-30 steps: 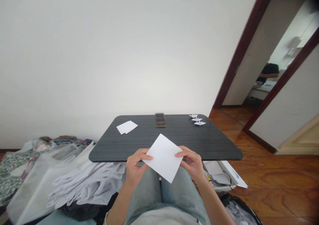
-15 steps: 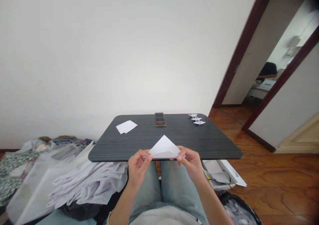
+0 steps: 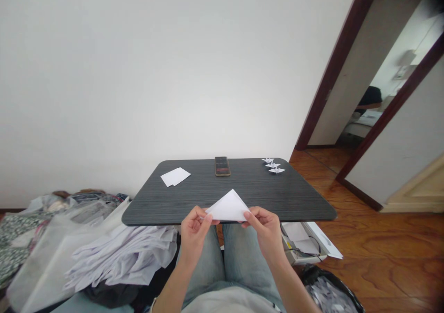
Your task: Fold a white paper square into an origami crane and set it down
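Note:
A white sheet of paper (image 3: 229,207), folded into a triangle with its tip pointing away from me, is held at the table's near edge. My left hand (image 3: 197,227) pinches its left corner between thumb and fingers. At the right corner, my right hand (image 3: 260,221) grips it the same way. Further back to the left lie white paper sheets (image 3: 175,176), partly overlapping. Several small folded paper cranes (image 3: 276,170) sit in a row at the far right of the table.
The dark table (image 3: 149,206) stands against a white wall. A phone (image 3: 222,166) lies at its back middle. Left of it are piled white cloth (image 3: 125,253) and other fabrics; to the right, a box with cables (image 3: 303,243) and a black bag (image 3: 333,290) rest on the floor.
The folded paper's far tip has shifted slightly right, and a thin second edge shows along its right side. Both hands keep hold of the corners.

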The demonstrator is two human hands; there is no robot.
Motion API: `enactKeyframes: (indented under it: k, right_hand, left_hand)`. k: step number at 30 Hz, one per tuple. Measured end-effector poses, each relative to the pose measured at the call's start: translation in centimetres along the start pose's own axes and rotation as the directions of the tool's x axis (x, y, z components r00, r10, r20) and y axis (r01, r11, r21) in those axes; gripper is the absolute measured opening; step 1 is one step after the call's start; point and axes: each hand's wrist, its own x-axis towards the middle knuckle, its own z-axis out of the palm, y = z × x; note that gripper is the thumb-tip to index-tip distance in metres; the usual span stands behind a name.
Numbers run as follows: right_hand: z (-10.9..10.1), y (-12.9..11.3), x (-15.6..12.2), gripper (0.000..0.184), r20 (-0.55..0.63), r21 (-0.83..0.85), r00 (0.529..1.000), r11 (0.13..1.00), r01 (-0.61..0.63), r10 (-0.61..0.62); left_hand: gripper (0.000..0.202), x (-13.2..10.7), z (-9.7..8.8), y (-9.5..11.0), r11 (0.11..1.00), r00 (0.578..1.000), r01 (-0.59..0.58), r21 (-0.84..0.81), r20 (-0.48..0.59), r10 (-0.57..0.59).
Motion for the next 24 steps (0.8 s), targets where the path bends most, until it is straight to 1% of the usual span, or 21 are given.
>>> enactKeyframes:
  k: [3,7,11,12,14,15,17,19,24]
  right_hand:
    - [0.1,-0.1,-0.1,0.024,-0.035,-0.022,0.999,1.0,0.0,0.0]
    - [0.0,-0.1,-0.2,0.024,-0.049,-0.056,0.999,0.998,0.008,-0.01]
    - [0.0,0.1,-0.3,0.023,-0.061,-0.058,0.998,0.998,0.014,-0.018]
    - [0.1,0.1,-0.3,0.023,-0.062,-0.056,0.998,0.998,0.016,-0.019]
    - [0.1,0.0,-0.5,0.023,-0.056,-0.057,0.998,0.998,0.024,-0.027]
    - [0.2,-0.1,-0.5,0.023,-0.046,-0.063,0.998,0.997,0.031,-0.034]
    - [0.3,-0.4,-0.7,0.022,-0.02,-0.089,0.998,0.995,0.055,-0.057]
    - [0.3,-0.7,-0.8,0.022,0.004,-0.113,0.997,0.991,0.073,-0.073]
    - [0.3,-1.2,-1.0,0.023,0.012,-0.136,0.997,0.988,0.071,-0.07]
  left_hand:
    - [0.029,0.1,0.1,0.1,1.0,1.0,-0.006,0.023,0.01,0.006]
    - [0.03,0.1,0.3,0.2,1.0,1.0,-0.017,0.016,0.019,0.017]
    - [0.021,0.0,0.5,0.6,0.999,1.0,-0.031,-0.028,-0.003,0.031]
    - [0.027,0.0,0.6,0.8,0.999,0.999,-0.031,-0.04,-0.007,0.031]
    - [0.045,0.1,0.6,1.4,0.999,1.0,-0.025,-0.024,0.018,0.025]
    - [0.048,0.2,0.6,1.7,1.0,0.999,-0.02,0.0,0.041,0.02]
    - [0.043,0.4,0.6,2.3,0.998,0.996,-0.013,0.062,0.087,0.008]
    - [0.039,0.6,0.5,2.7,0.994,0.994,-0.003,0.113,0.11,-0.01]
    - [0.035,0.6,0.6,2.9,0.988,0.994,0.006,0.151,0.106,-0.022]
